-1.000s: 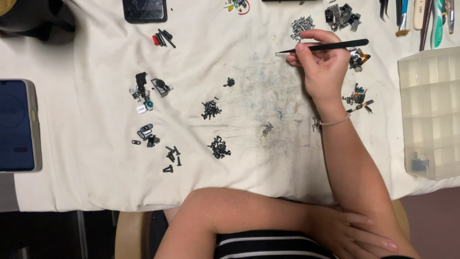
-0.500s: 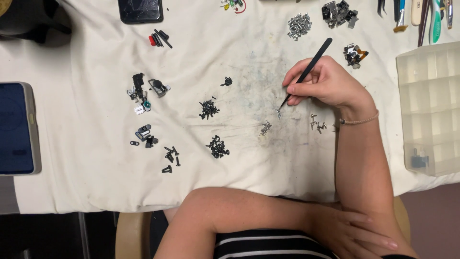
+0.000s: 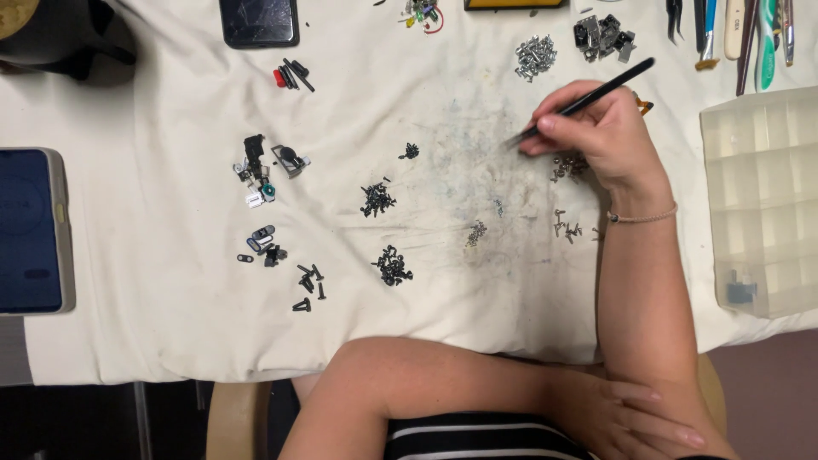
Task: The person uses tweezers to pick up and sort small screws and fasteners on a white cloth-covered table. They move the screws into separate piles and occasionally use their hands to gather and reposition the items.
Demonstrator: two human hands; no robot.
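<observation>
Two hands noted: our right hand (image 3: 601, 136) pinches black tweezers (image 3: 588, 100) over the stained cloth (image 3: 477, 162); left hand (image 3: 635, 417) rests spread, fingers loose, by the worktop edge.

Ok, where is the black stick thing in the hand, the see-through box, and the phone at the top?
Black tweezers (image 3: 596, 94), head view, on the middle of the shaft.
Clear compartment box (image 3: 758, 204), head view, on an inner divider.
Dark phone (image 3: 260, 21), head view, on the screen's middle.
</observation>
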